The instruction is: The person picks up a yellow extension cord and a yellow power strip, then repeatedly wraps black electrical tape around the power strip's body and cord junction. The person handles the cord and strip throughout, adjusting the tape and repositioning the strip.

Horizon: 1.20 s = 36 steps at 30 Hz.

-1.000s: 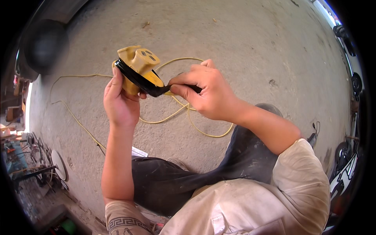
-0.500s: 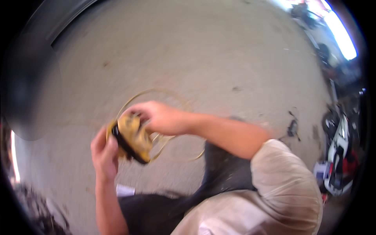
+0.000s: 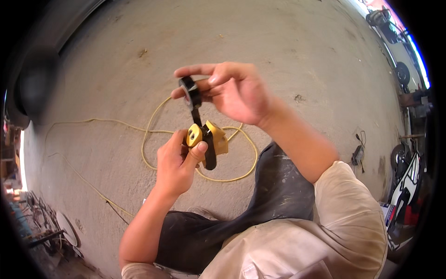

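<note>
My left hand [image 3: 174, 166] grips a yellow plastic socket block [image 3: 220, 139], thumb on its near side. A band of black tape [image 3: 210, 151] runs across the middle of the block. Above it, my right hand [image 3: 241, 95] has its fingers through and around a roll of black electrical tape [image 3: 190, 92]. A short strip stretches from the roll down to the block. Behind and below the block, a yellow cord [image 3: 232, 179] loops on the concrete floor; where it meets the block is hidden.
More cord trails left across the floor [image 3: 111, 153]. A small dark device with a lead [image 3: 357, 154] lies at right, near a white and black motorbike part [image 3: 405, 186]. Dark clutter and a disc [image 3: 67, 229] sit lower left. A blurred black shape [image 3: 39, 83] stands upper left.
My right hand has drawn up and away from the block, with the tape roll now visible in it. The block and left hand sit further right in view.
</note>
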Motion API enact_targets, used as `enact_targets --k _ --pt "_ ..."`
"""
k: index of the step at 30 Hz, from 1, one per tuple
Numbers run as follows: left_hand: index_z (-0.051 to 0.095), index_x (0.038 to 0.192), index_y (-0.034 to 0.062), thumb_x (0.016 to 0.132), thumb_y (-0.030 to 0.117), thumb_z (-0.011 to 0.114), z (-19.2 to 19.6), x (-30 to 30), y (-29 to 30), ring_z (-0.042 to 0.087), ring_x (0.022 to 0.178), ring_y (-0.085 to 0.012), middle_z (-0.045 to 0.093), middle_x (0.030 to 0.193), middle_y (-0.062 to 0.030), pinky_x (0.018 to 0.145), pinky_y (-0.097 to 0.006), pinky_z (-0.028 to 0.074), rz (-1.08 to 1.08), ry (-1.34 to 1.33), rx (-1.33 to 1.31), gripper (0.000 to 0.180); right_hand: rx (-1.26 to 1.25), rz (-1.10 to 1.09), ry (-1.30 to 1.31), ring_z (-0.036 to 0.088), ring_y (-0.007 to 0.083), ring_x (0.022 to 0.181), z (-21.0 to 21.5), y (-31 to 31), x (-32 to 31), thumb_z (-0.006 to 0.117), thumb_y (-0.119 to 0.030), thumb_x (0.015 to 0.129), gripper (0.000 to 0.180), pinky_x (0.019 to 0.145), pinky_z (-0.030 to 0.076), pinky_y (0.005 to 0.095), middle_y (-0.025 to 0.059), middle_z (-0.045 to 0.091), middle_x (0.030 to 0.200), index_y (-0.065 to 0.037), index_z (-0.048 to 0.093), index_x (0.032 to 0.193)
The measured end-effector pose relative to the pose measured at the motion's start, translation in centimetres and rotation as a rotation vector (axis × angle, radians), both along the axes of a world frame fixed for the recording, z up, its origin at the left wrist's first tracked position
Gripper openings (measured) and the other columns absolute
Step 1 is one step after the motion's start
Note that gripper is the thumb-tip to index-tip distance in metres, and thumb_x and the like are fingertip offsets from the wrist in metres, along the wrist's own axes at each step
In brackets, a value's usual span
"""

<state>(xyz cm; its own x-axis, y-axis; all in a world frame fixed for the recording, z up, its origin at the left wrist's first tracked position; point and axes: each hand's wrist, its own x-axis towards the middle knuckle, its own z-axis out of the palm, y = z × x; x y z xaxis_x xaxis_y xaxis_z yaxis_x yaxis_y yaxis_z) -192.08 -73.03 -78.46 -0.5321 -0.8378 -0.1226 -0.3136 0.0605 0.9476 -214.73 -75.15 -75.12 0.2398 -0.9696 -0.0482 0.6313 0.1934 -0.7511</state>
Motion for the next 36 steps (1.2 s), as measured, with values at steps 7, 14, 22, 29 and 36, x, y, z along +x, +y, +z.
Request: enact_targets --k 7,14,22,29,36 --pt "0.063 0.109 -0.0049 0.099 0.032 0.073 -1.5 0.0 0.0 0.068 0.067 -0.0138 0.069 0.076 -0.0101 0.058 -0.030 0.052 0.047 0.035 -0.005 0.040 -0.029 -0.023 0.010 0.061 0.0295 0.118 1.5 1.4 0.5 0.052 -0.019 0.084 0.058 0.110 0.040 0.0403 0.0264 0.068 0.121 0.010 0.056 0.135" --pt "0.062 0.110 -0.0056 0.100 0.032 0.072 -1.6 -0.7 -0.2 0.068 0.067 -0.0123 0.070 0.080 -0.0107 0.057 -0.028 0.053 0.106 0.084 -0.061 0.041 -0.072 -0.082 -0.040 0.060 0.0281 0.119 2.5 2.5 0.1 0.053 -0.018 0.089 0.053 0.104 0.045 0.0393 0.0228 0.068 0.119 0.010 0.055 0.134" --pt "0.062 0.114 -0.0076 0.103 0.027 0.067 -2.4 0.1 -1.5 0.069 0.075 -0.0142 0.071 0.091 -0.0092 0.064 -0.029 0.059 0.291 0.237 0.080 0.037 -0.078 -0.126 0.358 0.067 0.0119 0.084 3.2 4.7 3.6 0.061 -0.022 0.107 0.030 0.075 0.054 0.0279 0.0079 0.072 0.090 0.003 0.068 0.121" --pt "0.064 0.110 -0.0022 0.108 0.035 0.057 -0.4 2.4 -5.1 0.072 0.077 -0.0175 0.073 0.097 -0.0104 0.065 -0.032 0.062 0.474 0.489 0.166 0.038 -0.063 -0.121 0.731 0.058 0.0112 0.062 0.5 6.1 7.5 0.064 -0.016 0.101 0.022 0.059 0.043 0.0285 0.0068 0.070 0.076 0.002 0.066 0.114" --pt "0.066 0.113 0.0001 0.109 0.033 0.054 1.0 4.8 -5.6 0.074 0.080 -0.0176 0.075 0.100 -0.0104 0.061 -0.031 0.062 0.493 0.676 0.190 0.035 -0.210 -0.137 1.177 0.056 0.0214 0.067 -0.5 4.4 7.0 0.069 -0.021 0.096 0.021 0.069 0.043 0.0369 0.0078 0.070 0.075 -0.004 0.073 0.107"
